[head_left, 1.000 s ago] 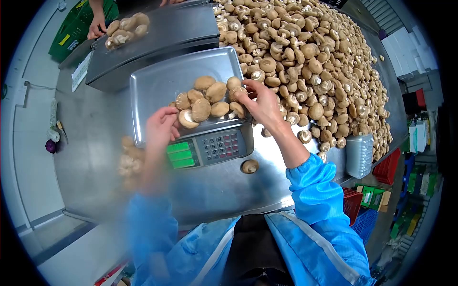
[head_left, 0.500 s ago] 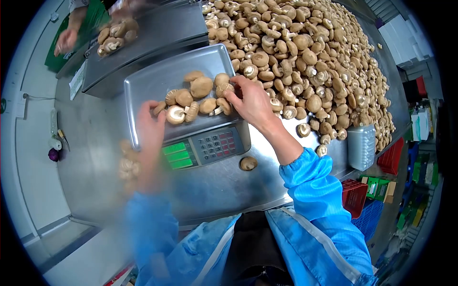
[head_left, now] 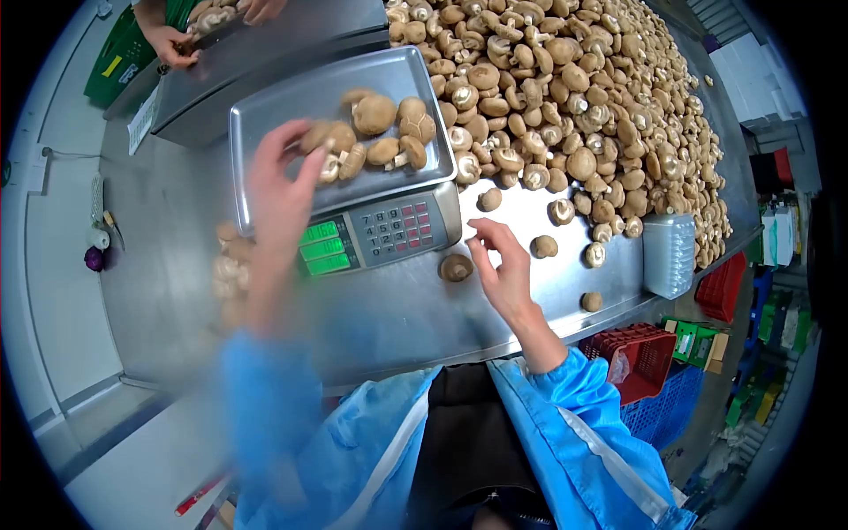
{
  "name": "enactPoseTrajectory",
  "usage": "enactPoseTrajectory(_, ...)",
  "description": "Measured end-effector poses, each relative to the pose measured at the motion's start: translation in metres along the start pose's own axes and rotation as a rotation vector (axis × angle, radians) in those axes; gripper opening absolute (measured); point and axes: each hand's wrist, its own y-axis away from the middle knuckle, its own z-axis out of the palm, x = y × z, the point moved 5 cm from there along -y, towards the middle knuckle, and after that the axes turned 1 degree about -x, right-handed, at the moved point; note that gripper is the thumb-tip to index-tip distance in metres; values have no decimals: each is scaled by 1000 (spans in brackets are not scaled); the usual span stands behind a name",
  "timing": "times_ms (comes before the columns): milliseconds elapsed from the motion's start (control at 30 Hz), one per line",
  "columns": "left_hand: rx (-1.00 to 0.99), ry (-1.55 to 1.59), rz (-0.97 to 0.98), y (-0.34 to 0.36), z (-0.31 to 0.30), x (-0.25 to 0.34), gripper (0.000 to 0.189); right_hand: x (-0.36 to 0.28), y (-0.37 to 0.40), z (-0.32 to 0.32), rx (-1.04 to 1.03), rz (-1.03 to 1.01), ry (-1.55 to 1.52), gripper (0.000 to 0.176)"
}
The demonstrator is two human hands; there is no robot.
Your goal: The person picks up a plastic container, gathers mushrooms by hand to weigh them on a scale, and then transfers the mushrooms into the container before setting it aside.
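Shiitake mushrooms (head_left: 374, 114) lie in the steel tray (head_left: 256, 119) of a weighing scale with a lit green display (head_left: 323, 246). My left hand (head_left: 287, 181), smeared by motion, is over the tray's left side, its thumb and fingers curled around a brown mushroom (head_left: 317, 135). My right hand (head_left: 508, 269) is off the tray, with thumb and forefinger apart and nothing visible between them. Closest to it on the metal table is a dark-capped mushroom (head_left: 457, 268). Other loose mushrooms (head_left: 545, 246) lie to its right.
A large mushroom heap (head_left: 565, 97) covers the back right. Stacked clear plastic trays (head_left: 669, 256) stand at the table's right edge, above a red crate (head_left: 632, 362). Blurred mushrooms (head_left: 231, 274) sit left of the scale. Another person's hands (head_left: 172, 46) work at upper left.
My right hand has left the tray and come down to the right of the scale. My left hand has moved up over the tray. More loose mushrooms lie on the table at right.
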Motion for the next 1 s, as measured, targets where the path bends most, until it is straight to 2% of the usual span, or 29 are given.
enactPoseTrajectory(100, -101, -77, 64, -9, 32, 18, 33, 14, 49, -15, 25, 10, 58, 19)
enactPoseTrajectory(200, -211, -295, 296, -14, 61, 18, 35, 45, 99, -36, 2, 157, 112, 17)
enactPoseTrajectory(300, -316, -406, 390, -7, 81, 13, 35, 70, 140, -56, 5, 278, 117, 18)
enactPoseTrajectory(333, -275, -461, 439, -6, 80, 16, 32, 77, 152, -61, 10, 293, 113, 18)
enactPoseTrajectory(467, -83, -314, 198, -36, 56, 11, 28, 81, 166, -65, 60, 221, 121, 21)
enactPoseTrajectory(567, -124, -544, 81, -70, 49, -2, 30, 76, 153, -62, 53, 182, 226, 21)
enactPoseTrajectory(600, -149, -540, 107, -83, 49, -21, 32, 72, 150, -62, 55, 157, 293, 20)
enactPoseTrajectory(733, -429, -390, -232, -110, 58, -80, 32, 74, 151, -60, 57, 123, 366, 19)
enactPoseTrajectory(833, -489, -376, -216, -109, 59, -79, 31, 71, 149, -62, 55, 134, 376, 20)
enactPoseTrajectory(867, -471, -363, -281, -108, 59, -78, 30, 70, 148, -61, 47, 143, 380, 20)
enactPoseTrajectory(967, -413, -345, -218, -104, 53, -73, 30, 69, 146, -60, 41, 141, 400, 20)
enactPoseTrajectory(1000, -331, -321, -202, -102, 48, -70, 30, 69, 145, -60, 33, 147, 403, 20)
